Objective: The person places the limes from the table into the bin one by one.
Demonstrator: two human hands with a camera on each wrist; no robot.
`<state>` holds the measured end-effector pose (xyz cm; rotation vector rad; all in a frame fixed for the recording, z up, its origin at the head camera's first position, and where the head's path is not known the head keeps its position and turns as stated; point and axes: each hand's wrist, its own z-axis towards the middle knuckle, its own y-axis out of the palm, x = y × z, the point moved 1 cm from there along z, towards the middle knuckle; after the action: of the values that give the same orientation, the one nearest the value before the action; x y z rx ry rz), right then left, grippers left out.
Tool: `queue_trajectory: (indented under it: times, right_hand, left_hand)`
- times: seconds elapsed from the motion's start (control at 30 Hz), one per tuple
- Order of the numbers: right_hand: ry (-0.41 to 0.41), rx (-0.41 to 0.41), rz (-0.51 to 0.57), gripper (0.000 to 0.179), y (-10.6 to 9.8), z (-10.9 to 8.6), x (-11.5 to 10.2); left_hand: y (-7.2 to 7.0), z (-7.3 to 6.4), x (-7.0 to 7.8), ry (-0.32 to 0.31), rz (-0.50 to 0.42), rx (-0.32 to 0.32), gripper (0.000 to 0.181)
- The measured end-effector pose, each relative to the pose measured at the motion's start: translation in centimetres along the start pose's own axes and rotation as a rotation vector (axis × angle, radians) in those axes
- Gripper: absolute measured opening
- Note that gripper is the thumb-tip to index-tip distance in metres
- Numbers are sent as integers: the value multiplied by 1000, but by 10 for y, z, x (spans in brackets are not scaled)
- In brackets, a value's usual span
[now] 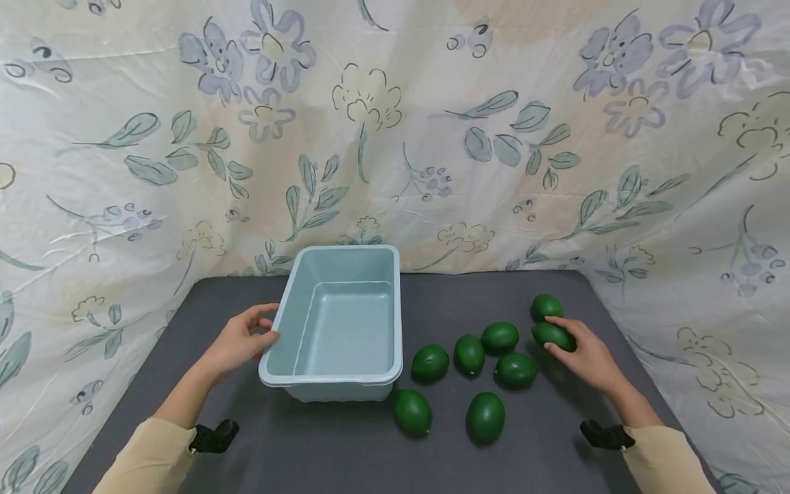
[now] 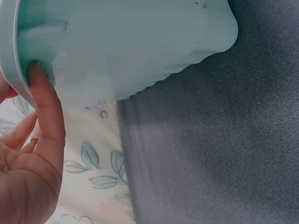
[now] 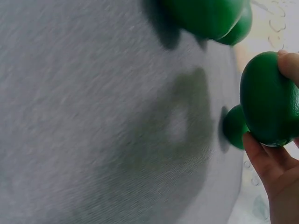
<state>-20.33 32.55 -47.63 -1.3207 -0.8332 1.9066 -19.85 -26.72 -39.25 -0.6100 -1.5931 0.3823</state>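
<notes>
A light blue-green plastic basin stands on the dark grey table, tilted slightly in the head view, with nothing inside it. My left hand pinches its left rim; in the left wrist view a thumb lies against the outer wall under the rim. My right hand holds a smooth dark green oval fruit between thumb and fingers. The right wrist view shows this fruit raised off the table, its shadow below. Just behind it lies another green fruit.
Several more green fruits lie loose between the basin and my right hand, among them one by the basin's front right corner and one near the front. A floral cloth hangs behind and beside the grey table.
</notes>
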Motion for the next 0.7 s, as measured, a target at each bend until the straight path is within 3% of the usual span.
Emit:
queue_trajectory:
  times: [0.7]
  right_hand:
    - [-53,-54,49,52,-2,33,-44]
  left_hand:
    - [-1,0,2,-5,-35,-13,61]
